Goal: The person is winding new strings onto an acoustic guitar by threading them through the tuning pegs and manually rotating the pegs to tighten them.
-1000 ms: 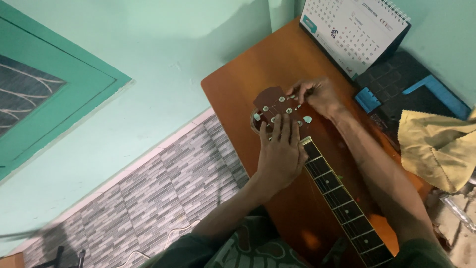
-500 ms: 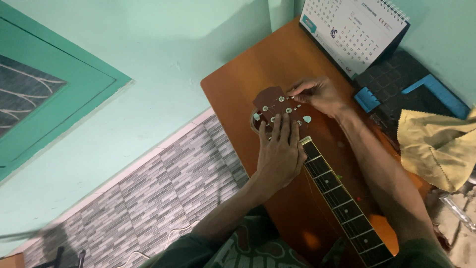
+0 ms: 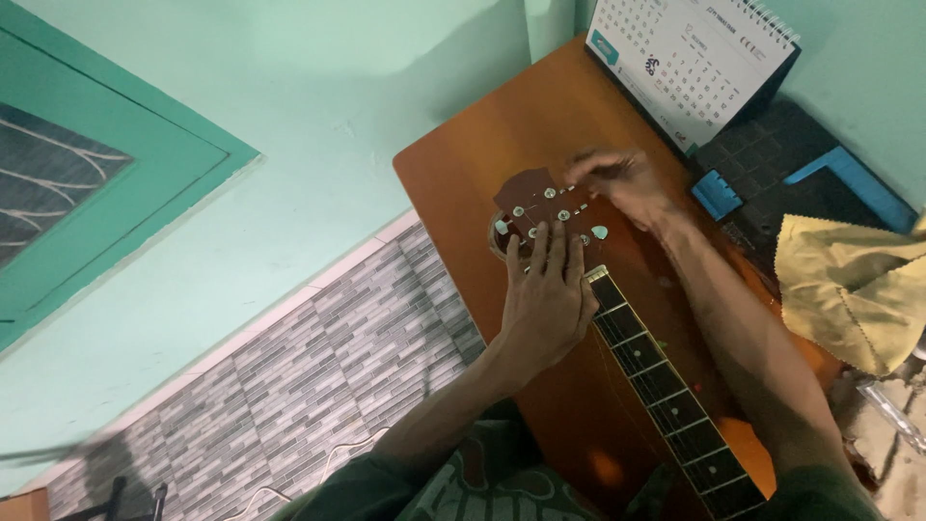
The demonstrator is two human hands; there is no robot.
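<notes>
A guitar lies on a brown wooden table (image 3: 463, 169), its dark fretboard neck (image 3: 666, 386) running toward me and its brown headstock (image 3: 535, 207) with pale tuning pegs pointing away. My left hand (image 3: 545, 299) rests flat over the top of the neck, fingers spread onto the headstock. My right hand (image 3: 622, 183) is at the headstock's far right edge, fingertips pinched at a tuning peg; it is slightly blurred.
A white desk calendar (image 3: 690, 63) stands at the table's back right. Beside it lie a black mat with blue parts (image 3: 801, 174) and a yellow cloth (image 3: 854, 289). Teal wall and grey tiled floor (image 3: 289, 386) lie left of the table.
My right hand has shifted slightly away along the headstock's right edge. My left hand has stayed on the neck and headstock.
</notes>
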